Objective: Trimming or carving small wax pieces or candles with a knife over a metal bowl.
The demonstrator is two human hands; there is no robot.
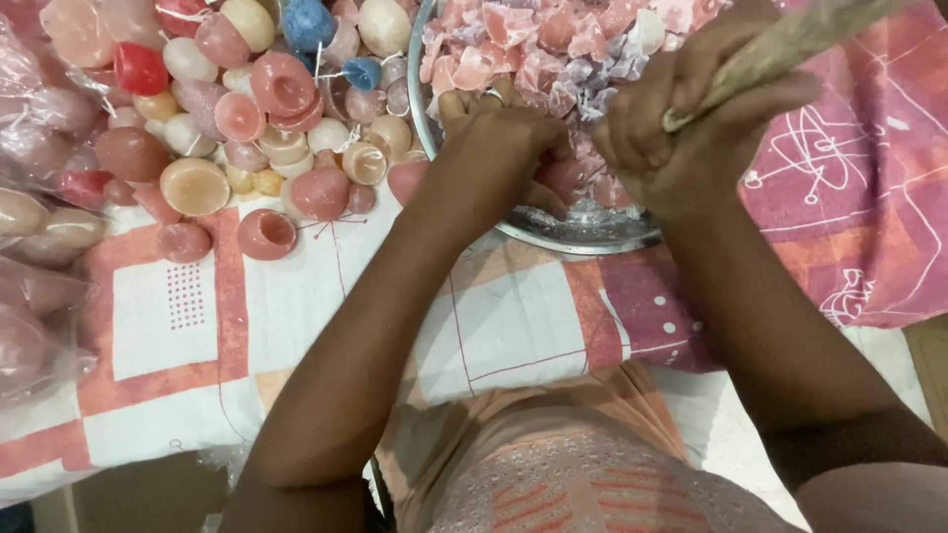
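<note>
My left hand [499, 148] is closed around a pink rounded wax piece [407, 181] at the near rim of a round metal bowl [553, 235]. The bowl holds several pink, white and pale purple wax chunks [538, 54]. My right hand [671, 133] grips a pale wooden stick [780, 44] that slants up to the top right, its lower end over the bowl. A ring shows on a finger of the left hand.
A heap of several round wax candles [237, 109] in pink, cream, red and blue lies at the left on a patterned pink and white cloth [494, 326]. Clear bags of candles [35, 286] line the left edge.
</note>
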